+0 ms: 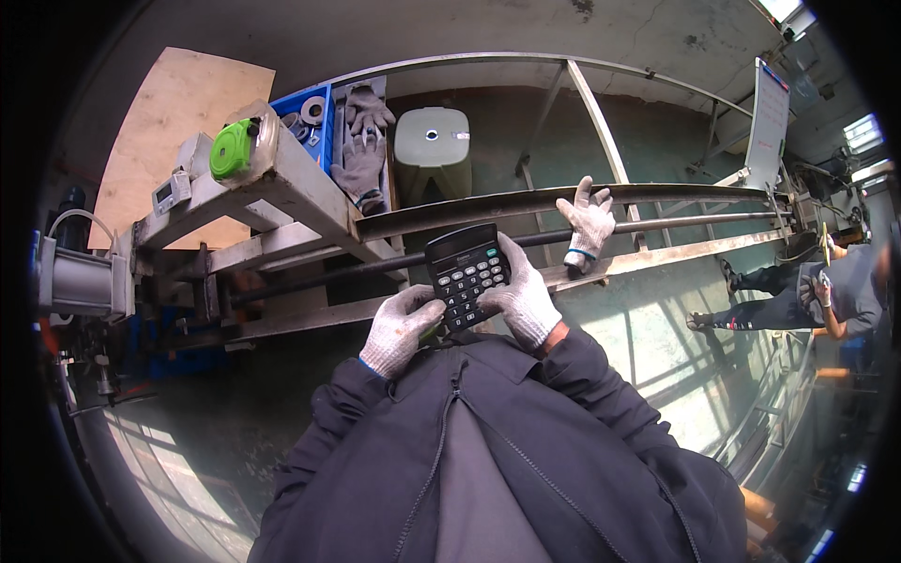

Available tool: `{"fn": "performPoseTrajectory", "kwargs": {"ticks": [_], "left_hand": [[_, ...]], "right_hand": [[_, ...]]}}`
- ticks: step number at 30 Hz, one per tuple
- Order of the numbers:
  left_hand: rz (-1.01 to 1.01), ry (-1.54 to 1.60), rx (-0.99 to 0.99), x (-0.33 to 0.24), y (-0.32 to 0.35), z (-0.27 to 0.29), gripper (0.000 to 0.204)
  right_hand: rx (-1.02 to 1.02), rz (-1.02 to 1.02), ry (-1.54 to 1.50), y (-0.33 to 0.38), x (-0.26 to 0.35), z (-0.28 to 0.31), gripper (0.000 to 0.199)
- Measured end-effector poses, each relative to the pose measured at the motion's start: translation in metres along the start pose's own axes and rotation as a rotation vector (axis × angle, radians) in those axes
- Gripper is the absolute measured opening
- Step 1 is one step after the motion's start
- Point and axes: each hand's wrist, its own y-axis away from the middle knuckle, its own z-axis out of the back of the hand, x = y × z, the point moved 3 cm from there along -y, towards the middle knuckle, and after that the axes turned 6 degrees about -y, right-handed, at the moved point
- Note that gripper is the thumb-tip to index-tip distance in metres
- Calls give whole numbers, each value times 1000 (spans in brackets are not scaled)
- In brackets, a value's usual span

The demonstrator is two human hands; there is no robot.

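A black calculator (pixel 466 278) with rows of keys is held tilted in front of my chest. At its lower left edge my left hand (pixel 398 330), in a white knit glove, grips it with the thumb along the side. My right hand (pixel 526 298), gloved the same way, is closed on the right side, with its thumb over the keys and its fingers behind. A bit of green shows below the left thumb; I cannot tell what it is. Beyond my right hand, another white glove (pixel 588 223) rests at the metal rail, fingers upward; whether a hand is inside is unclear.
Long metal rails (pixel 657 194) run across ahead. A green tape measure (pixel 232 150) and a small grey device (pixel 172 193) sit on the frame at left. Grey gloves (pixel 359 169) lie beside a blue crate (pixel 324 141). A lidded bin (pixel 432 138) stands behind; a person (pixel 826 291) works at right.
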Motion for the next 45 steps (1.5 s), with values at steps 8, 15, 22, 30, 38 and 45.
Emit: {"fn": "performPoseTrajectory", "kwargs": {"ticks": [8,15,22,30,38,45], "left_hand": [[32,8,13,1,-1,6,41],[23,-6,25,1,-2,7,43],[20,19,-17,-3,2,9,39],[81,100,-12,-5,6,14,36],[54,80,5,-3,4,14,33],[54,49,-11,-7,7,11,32]], "right_hand": [[16,141,60,0,-2,8,110],[-64,176,297,9,7,1,108],[61,57,-15,7,8,3,106],[190,-14,-397,7,14,3,108],[140,-43,-312,9,13,2,98],[84,-41,-271,10,8,0,95]]}}
